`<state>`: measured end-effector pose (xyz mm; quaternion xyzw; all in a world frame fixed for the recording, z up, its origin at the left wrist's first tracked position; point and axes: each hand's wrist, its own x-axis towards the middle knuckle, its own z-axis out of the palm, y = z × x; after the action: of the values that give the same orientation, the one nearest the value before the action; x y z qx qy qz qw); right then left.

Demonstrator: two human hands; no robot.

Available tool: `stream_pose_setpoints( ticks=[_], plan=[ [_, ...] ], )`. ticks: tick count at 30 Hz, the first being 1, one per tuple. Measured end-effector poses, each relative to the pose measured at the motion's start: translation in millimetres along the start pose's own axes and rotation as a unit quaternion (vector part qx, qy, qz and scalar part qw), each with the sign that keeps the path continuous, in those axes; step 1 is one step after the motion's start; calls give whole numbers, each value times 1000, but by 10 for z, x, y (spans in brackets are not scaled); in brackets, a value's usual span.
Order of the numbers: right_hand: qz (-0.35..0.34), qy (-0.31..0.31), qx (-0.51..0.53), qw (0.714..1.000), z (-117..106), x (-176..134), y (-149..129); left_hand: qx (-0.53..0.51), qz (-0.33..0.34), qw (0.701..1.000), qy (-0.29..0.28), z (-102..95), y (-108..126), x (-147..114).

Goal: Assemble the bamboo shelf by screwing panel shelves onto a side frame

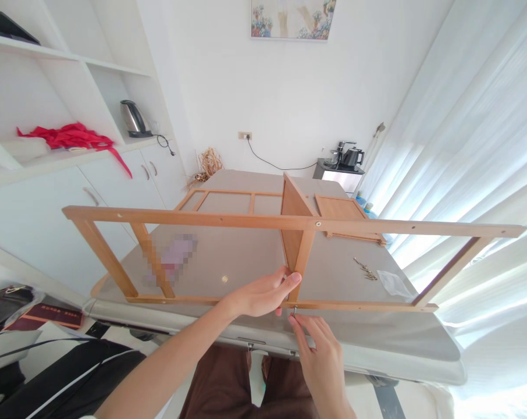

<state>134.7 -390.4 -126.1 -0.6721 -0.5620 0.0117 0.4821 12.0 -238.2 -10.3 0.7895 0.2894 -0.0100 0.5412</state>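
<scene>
A long wooden frame [185, 219] stands on its side on the table, with a wooden panel [292, 233] joined at its middle. My left hand [263, 295] grips the middle crossbar [306, 250] near its lower end, thumb over the front. Below it, my right hand [319, 344] pinches a small metal bolt [294, 311] between thumb and fingertip. The bolt points up at the lower rail [333, 305], right under the crossbar; how far it is inserted cannot be seen. In the upper rail, a bolt head [318, 223] shows at the crossbar's other end.
Loose bolts [368, 272] and a clear plastic bag [394, 284] lie on the grey table [255, 265] at the right. Behind the frame are another wooden frame [228, 193] and wooden panels [344, 208]. A kettle [134, 119] stands on the left shelf, curtains [464, 116] hang right.
</scene>
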Motion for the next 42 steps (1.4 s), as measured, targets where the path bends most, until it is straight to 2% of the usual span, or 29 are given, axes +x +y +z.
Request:
stream_pose_setpoints(
  ticks=[5,16,19,21,22,26,28,34,36,38,40,42],
  plan=[
    [49,-12,28,998,-29,20,-25,-11,-1,1000,-2,-11,2,1],
    [97,-47,25,994,-161,115,-84,-1,0,1000,7,0,25,-13],
    [172,-58,81,980,-137,143,-115,-10,1,1000,15,15,30,-16],
    [241,-59,181,952,-75,151,-161,-13,1,1000,19,23,26,-10],
    [273,-54,245,929,-37,151,-193,-9,2,1000,24,26,22,-6],
    [370,-11,476,798,84,126,-340,16,0,999,51,38,-17,19],
    [390,17,532,751,109,108,-393,19,-8,999,47,52,-43,32],
    [429,70,614,659,138,75,-421,30,16,999,38,105,-73,23],
    [421,77,621,657,155,69,-422,35,21,998,40,114,-68,17],
    [407,72,613,673,173,61,-423,40,20,998,44,119,-67,19],
    [395,65,586,705,187,54,-414,41,21,998,47,125,-70,28],
    [379,57,538,751,193,51,-391,38,21,998,48,132,-76,37]
  ],
)
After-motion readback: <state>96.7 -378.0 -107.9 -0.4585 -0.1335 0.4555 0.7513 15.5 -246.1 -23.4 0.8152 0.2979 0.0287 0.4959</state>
